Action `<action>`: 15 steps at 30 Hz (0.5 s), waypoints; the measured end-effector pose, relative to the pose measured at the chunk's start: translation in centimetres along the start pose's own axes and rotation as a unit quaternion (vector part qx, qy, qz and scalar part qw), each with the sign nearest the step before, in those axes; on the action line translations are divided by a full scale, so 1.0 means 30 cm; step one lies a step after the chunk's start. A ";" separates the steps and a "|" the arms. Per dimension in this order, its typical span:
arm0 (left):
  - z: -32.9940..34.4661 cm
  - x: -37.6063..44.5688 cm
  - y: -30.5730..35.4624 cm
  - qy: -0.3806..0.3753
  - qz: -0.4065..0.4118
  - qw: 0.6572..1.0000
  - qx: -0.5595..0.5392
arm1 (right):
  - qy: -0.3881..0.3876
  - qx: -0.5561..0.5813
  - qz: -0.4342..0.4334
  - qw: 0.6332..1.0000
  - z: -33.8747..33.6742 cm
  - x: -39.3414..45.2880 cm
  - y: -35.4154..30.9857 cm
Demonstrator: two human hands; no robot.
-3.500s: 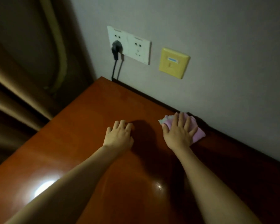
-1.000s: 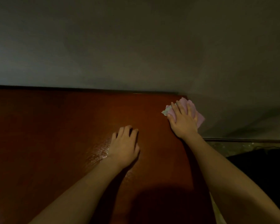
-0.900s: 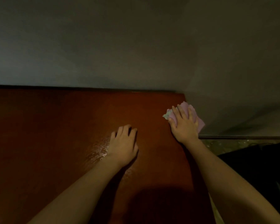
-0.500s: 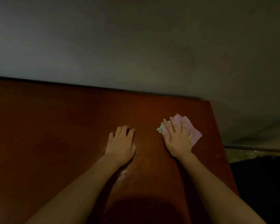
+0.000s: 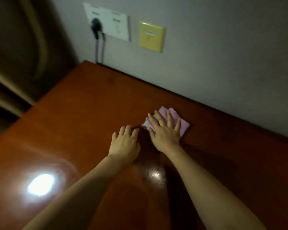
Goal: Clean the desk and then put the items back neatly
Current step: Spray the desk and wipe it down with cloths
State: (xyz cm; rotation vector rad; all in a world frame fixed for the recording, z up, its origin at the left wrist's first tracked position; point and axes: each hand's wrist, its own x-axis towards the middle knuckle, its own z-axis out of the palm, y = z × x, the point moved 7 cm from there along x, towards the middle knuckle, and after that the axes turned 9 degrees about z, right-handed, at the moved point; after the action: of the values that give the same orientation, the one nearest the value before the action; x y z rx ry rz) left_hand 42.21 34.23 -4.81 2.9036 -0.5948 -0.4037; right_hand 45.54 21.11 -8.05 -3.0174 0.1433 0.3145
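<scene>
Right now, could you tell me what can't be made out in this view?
Head view only:
- Cloth: mostly covered by the right hand.
- Socket markings: blurred.
- Cable's lower end: hidden behind the desk.
- Desk's near and right parts: cut off by the frame, dark.

Bare desk surface extends left and forward of the left hand to the desk's left edge and far corner. The wall bounds the far edge, closing off travel beyond the pink cloth, which lies near it under the flat right hand. The two hands lie just beside each other, leaving only a narrow gap between them. Bare wood also runs right of the cloth along the wall. On the wall above the corner, a white socket plate carries a black plug whose cable drops behind the desk's far edge; a yellow plate sits beside it. A curtain hangs beyond the left edge.
</scene>
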 end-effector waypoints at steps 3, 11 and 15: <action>-0.058 -0.043 -0.286 0.018 -0.047 0.999 -0.008 | -0.003 -0.005 -0.021 1.000 0.008 0.130 -0.257; -0.121 -0.174 -0.840 0.048 -0.133 0.989 -0.036 | 0.007 -0.021 -0.066 0.998 -0.001 0.345 -0.798; -0.106 -0.218 -0.973 0.065 -0.133 0.988 -0.038 | 0.004 -0.024 -0.095 0.995 0.017 0.412 -1.040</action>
State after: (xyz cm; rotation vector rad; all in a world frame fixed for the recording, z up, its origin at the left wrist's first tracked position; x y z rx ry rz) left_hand 47.96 63.74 -6.08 2.9120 -0.1686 -0.2585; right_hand 60.74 51.03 -8.23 -3.0474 -0.1532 0.2932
